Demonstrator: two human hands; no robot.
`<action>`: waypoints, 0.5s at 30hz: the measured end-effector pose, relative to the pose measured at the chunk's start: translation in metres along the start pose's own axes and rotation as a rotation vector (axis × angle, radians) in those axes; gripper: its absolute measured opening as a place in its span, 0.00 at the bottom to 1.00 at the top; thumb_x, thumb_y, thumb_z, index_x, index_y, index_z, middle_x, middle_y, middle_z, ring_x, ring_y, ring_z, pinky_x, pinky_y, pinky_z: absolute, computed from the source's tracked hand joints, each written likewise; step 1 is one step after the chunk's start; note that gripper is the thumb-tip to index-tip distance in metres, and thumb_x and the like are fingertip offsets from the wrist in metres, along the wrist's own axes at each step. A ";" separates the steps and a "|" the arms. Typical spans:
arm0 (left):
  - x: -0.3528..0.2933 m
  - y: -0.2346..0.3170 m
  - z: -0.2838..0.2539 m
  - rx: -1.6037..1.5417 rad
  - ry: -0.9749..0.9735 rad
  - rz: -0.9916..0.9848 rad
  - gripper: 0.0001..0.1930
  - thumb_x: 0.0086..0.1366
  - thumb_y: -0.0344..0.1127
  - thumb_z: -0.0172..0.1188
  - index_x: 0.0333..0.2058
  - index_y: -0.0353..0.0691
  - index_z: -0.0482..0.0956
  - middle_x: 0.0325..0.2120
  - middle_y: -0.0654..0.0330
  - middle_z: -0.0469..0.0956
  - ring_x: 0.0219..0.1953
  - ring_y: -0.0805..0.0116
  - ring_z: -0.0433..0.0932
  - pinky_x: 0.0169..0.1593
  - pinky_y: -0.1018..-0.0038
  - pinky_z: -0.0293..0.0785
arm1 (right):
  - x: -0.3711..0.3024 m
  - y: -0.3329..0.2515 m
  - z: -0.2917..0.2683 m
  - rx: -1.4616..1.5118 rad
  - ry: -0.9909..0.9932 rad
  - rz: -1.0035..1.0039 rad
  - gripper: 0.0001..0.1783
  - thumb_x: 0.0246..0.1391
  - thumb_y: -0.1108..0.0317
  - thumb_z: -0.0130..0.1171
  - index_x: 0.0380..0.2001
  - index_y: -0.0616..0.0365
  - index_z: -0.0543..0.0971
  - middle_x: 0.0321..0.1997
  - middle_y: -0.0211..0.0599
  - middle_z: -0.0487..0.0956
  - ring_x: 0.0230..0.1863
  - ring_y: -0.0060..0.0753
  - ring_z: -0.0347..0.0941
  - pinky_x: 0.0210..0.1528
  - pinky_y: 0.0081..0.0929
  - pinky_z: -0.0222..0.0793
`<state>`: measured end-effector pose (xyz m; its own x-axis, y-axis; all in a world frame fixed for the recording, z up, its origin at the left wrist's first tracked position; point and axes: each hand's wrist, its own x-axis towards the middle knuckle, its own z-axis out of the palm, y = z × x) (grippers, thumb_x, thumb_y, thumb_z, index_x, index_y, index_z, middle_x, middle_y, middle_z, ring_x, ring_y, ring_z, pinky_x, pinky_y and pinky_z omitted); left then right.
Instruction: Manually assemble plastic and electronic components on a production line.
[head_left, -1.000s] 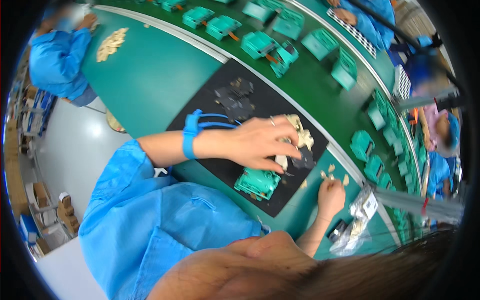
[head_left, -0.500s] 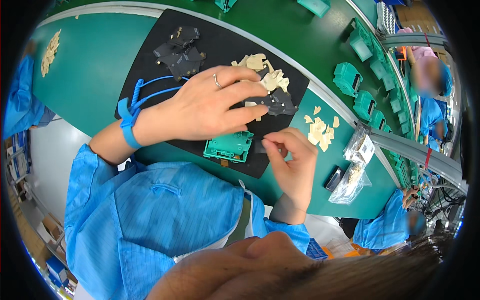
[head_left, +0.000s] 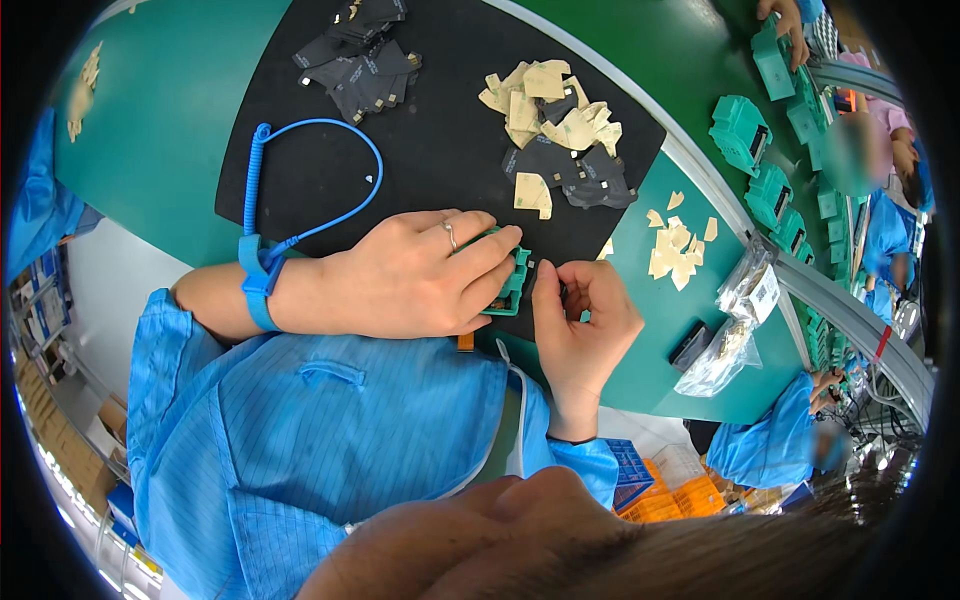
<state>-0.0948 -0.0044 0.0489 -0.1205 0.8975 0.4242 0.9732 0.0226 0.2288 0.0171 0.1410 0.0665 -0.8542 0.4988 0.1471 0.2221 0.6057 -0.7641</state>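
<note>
My left hand (head_left: 400,275), with a ring and a blue wrist strap (head_left: 260,283), lies over a small green plastic housing (head_left: 518,283) at the near edge of the black mat (head_left: 430,170). Its fingers curl across the housing, and only the right end shows. A short orange-brown tab (head_left: 465,342) sticks out below the hand. Just right of the housing, my right hand (head_left: 588,320) is closed in a pinch, thumb against fingers. Something dark seems to be between the fingertips, but it blends into the mat.
Black flat pieces (head_left: 365,80) lie at the mat's far left; cream peeled backing pieces (head_left: 540,105) and more black pieces (head_left: 580,175) at its right. Cream scraps (head_left: 678,250), a clear bag (head_left: 720,360) and a coiled blue cord (head_left: 254,180) are nearby. Green housings (head_left: 740,135) line the right; co-workers sit beyond.
My left hand has come down from the cream and black pieces onto the green housing. My right hand stays pinched beside it. The view has shifted, and a co-worker's hand now shows at the upper right.
</note>
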 end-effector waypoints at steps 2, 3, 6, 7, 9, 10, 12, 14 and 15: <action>0.000 -0.001 0.003 -0.005 0.025 0.006 0.23 0.40 0.46 0.64 0.34 0.35 0.78 0.42 0.51 0.74 0.41 0.60 0.76 0.39 0.72 0.78 | 0.001 0.000 0.001 0.017 -0.012 0.018 0.08 0.43 0.79 0.63 0.20 0.62 0.72 0.18 0.31 0.70 0.14 0.19 0.65 0.15 0.17 0.60; -0.001 -0.001 0.005 -0.004 0.056 0.016 0.23 0.40 0.45 0.64 0.34 0.35 0.78 0.42 0.50 0.74 0.41 0.59 0.76 0.39 0.72 0.78 | 0.001 0.000 0.001 0.032 -0.018 0.027 0.08 0.43 0.79 0.63 0.20 0.61 0.72 0.18 0.31 0.70 0.14 0.19 0.65 0.15 0.17 0.59; -0.001 -0.001 0.009 0.014 0.075 0.030 0.23 0.39 0.45 0.63 0.33 0.35 0.78 0.41 0.49 0.75 0.41 0.59 0.76 0.39 0.72 0.78 | 0.002 0.000 0.000 -0.003 -0.031 0.021 0.08 0.42 0.80 0.63 0.20 0.62 0.72 0.18 0.31 0.69 0.14 0.19 0.65 0.15 0.17 0.58; -0.001 -0.001 0.010 0.009 0.071 0.028 0.23 0.39 0.45 0.63 0.33 0.35 0.78 0.41 0.49 0.75 0.41 0.59 0.76 0.39 0.72 0.78 | 0.002 0.000 0.000 -0.003 -0.034 0.026 0.08 0.42 0.80 0.63 0.20 0.62 0.72 0.18 0.31 0.69 0.14 0.19 0.65 0.15 0.17 0.58; -0.002 -0.002 0.011 0.014 0.082 0.029 0.23 0.39 0.44 0.64 0.33 0.35 0.78 0.41 0.49 0.75 0.40 0.59 0.76 0.39 0.72 0.78 | 0.003 0.000 0.000 -0.002 -0.041 0.028 0.08 0.42 0.80 0.63 0.20 0.62 0.72 0.18 0.31 0.69 0.14 0.19 0.64 0.15 0.17 0.58; -0.003 -0.002 0.012 0.012 0.080 0.028 0.23 0.39 0.44 0.64 0.33 0.35 0.78 0.41 0.49 0.75 0.40 0.59 0.76 0.39 0.72 0.78 | 0.003 0.000 0.001 -0.001 -0.044 0.031 0.08 0.42 0.80 0.63 0.20 0.62 0.72 0.18 0.31 0.69 0.14 0.19 0.64 0.15 0.17 0.58; -0.003 -0.002 0.012 0.010 0.069 0.024 0.22 0.39 0.44 0.64 0.32 0.35 0.78 0.41 0.49 0.75 0.40 0.59 0.76 0.39 0.71 0.78 | 0.003 0.000 0.001 -0.018 -0.049 0.035 0.08 0.42 0.79 0.63 0.20 0.62 0.72 0.18 0.31 0.69 0.14 0.19 0.64 0.16 0.17 0.58; -0.003 -0.002 0.012 0.007 0.071 0.024 0.22 0.38 0.44 0.64 0.32 0.35 0.78 0.41 0.49 0.75 0.40 0.59 0.76 0.39 0.71 0.79 | 0.003 0.000 0.001 -0.016 -0.046 0.037 0.08 0.42 0.79 0.63 0.20 0.62 0.72 0.17 0.31 0.69 0.14 0.19 0.64 0.16 0.17 0.57; -0.003 -0.002 0.013 0.005 0.074 0.024 0.22 0.38 0.44 0.64 0.32 0.35 0.78 0.41 0.50 0.75 0.40 0.59 0.76 0.39 0.72 0.79 | 0.004 0.000 0.002 -0.015 -0.042 0.038 0.08 0.42 0.79 0.63 0.20 0.61 0.72 0.17 0.31 0.69 0.14 0.19 0.63 0.16 0.17 0.57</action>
<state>-0.0940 -0.0014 0.0362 -0.1109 0.8626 0.4935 0.9770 0.0037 0.2130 0.0133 0.1418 0.0658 -0.8642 0.4948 0.0914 0.2610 0.5961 -0.7593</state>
